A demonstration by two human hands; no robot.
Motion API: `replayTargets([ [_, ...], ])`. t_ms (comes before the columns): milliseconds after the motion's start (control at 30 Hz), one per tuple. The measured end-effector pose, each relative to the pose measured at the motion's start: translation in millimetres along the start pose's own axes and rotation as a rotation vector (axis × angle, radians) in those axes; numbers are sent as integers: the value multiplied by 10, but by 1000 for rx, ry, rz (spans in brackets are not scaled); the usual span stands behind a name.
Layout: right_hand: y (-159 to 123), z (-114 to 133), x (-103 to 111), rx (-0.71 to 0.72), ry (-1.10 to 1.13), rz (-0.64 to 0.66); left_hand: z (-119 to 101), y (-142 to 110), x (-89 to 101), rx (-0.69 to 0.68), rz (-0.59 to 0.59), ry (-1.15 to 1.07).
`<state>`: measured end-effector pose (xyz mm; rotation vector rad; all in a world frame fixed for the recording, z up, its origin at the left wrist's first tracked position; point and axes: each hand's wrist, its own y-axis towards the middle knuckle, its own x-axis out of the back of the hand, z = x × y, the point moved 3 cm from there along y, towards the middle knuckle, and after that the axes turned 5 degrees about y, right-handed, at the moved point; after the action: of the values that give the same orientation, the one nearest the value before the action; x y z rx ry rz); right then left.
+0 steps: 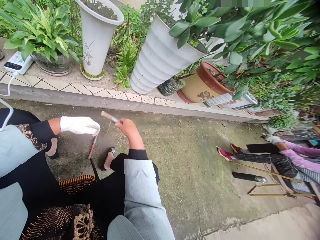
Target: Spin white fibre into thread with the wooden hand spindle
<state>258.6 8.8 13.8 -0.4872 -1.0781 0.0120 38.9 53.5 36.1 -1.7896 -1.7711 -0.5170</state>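
Observation:
My left hand [80, 125] wears a white glove and is closed around the top of a thin reddish rod [91, 148] that slants down toward the ground between my feet. My right hand [128, 128] is bare and closed on a short wooden-handled tool [110, 117] with a metal ferrule, its handle pointing up and left. The two hands are close together above the concrete ground. I am seated, with dark trousers and grey sleeves in view.
A tiled ledge [75, 88] carries white planters [97, 36], a tilted ribbed white pot [160, 56], a terracotta pot [202, 83] and a power bank [17, 62]. At right another seated person's legs [262, 158] and a black cylinder [248, 177] lie on the ground.

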Motion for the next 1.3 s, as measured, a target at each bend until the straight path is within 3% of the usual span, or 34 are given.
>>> replayTargets([
  [133, -61, 204, -305, 149, -163, 452, 79, -35, 80, 65, -102, 63],
  [233, -144, 318, -476, 260, -14, 740, 228, -56, 139, 125, -190, 103],
  [300, -215, 372, -476, 318, 152, 854, 347, -64, 166, 192, -252, 100],
  [400, -354, 398, -284, 425, 442, 968, 472, -56, 153, 279, -326, 70],
  [467, -401, 354, -54, 477, 681, 857, 478, -33, 104, 296, -326, 40],
  [533, -362, 229, 202, 461, 963, 473, 415, -1, 47, 283, -291, 13],
  [633, -249, -19, 355, 306, 1104, 11, 220, 51, -11, 160, -200, 48],
  [733, -90, -131, 236, 140, 923, -120, 45, 85, -31, 43, -129, 90],
  [867, 43, -39, 24, 53, 343, -93, -30, 93, -57, 2, -95, 83],
  [967, 41, 113, -135, 64, 35, 92, -8, 69, -70, 18, -79, 99],
  [1067, -37, 264, -348, 138, -27, 473, 57, 24, -18, 62, -108, 164],
  [1200, -245, 423, -448, 312, 214, 920, 190, -36, 96, 136, -166, 165],
  [1300, -383, 438, -214, 458, 559, 954, 281, -46, 110, 196, -222, 72],
])
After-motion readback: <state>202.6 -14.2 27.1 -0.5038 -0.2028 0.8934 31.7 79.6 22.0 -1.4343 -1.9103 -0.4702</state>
